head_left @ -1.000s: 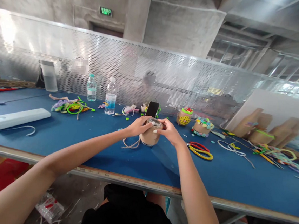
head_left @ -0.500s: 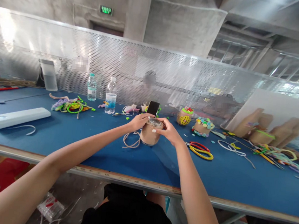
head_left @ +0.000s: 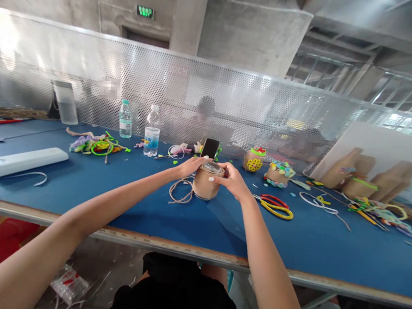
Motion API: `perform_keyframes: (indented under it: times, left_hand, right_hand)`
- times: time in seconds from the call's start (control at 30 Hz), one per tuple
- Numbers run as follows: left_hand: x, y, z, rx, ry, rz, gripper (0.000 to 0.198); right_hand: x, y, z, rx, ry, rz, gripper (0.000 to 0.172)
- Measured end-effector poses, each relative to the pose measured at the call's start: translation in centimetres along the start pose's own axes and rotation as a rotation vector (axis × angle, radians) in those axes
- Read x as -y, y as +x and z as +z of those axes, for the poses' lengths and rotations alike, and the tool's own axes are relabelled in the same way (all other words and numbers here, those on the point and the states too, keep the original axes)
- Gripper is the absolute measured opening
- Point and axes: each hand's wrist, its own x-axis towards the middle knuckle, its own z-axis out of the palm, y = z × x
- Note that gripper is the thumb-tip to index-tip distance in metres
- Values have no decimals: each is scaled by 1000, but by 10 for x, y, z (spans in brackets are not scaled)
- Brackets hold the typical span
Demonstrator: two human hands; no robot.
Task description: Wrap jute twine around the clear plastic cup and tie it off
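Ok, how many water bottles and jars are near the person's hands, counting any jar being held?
Plastic water bottles: 2
Jars: 3, one held between left hand and right hand, two decorated
Total: 5

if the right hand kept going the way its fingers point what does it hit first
The right hand would meet the brown-wrapped jar first: its fingers rest against the jar just by the clear lid, so no gap shows from this view.
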Motion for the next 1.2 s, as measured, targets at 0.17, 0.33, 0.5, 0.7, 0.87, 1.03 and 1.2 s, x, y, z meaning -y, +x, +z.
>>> perform_keyframes:
  times: [0.17, 0.33, 0.5, 0.7, 0.87, 1.03, 1.2]
  left_hand:
    - [-10, -12, -2, -74, 401, 361, 37]
    - [-18, -24, -4, 7, 586, 643, 31]
    - [-9, -27, -11, -12, 741, 732, 32]
    - [-7, -26, -19, 14, 619, 716, 29]
    - [-9, -22, -22, -128, 383, 663, 14]
    - [-9, -21, -24, -101, 381, 625, 12]
    - [-10, -22, -27, -69, 414, 656, 20]
  right_hand:
    - [-2, -1, 1, -76, -161, -68, 47]
    - [4, -11, 8, -172, -273, -113, 44]
    - [11, -22, 19, -329, -427, -95, 53]
    - [5, -28, 28, -416, -479, -214, 42]
    - [3, -28, 29, -429, -497, -238, 46]
    - [2, -23, 26, -443, -242, -128, 44]
    - [-6, -13, 25, -350, -48, -49, 60]
